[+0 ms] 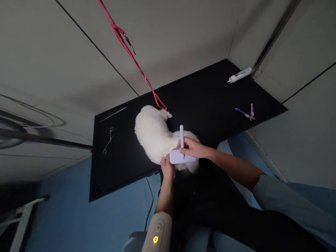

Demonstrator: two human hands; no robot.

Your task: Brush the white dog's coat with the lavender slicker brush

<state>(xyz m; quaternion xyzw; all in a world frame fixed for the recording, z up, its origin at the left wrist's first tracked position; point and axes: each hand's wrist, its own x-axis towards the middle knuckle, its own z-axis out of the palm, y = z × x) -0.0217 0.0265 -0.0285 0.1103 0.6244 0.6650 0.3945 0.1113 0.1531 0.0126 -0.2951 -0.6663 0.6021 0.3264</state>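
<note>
A small white fluffy dog [153, 134] stands on a black table [202, 101], tied by a pink leash [127, 46] that runs up to the upper left. My right hand [193, 148] grips a lilac slicker brush [181, 153] and presses its head against the dog's rear. My left hand [167, 167] rests against the fur just below the brush, at the table's near edge.
Metal forceps [108, 140] and a thin comb [113, 114] lie on the table's left side. Purple-pink nail clippers [247, 114] and a white tube-shaped tool [239, 75] lie at the far right. A cable [150, 199] hangs below the table over blue floor.
</note>
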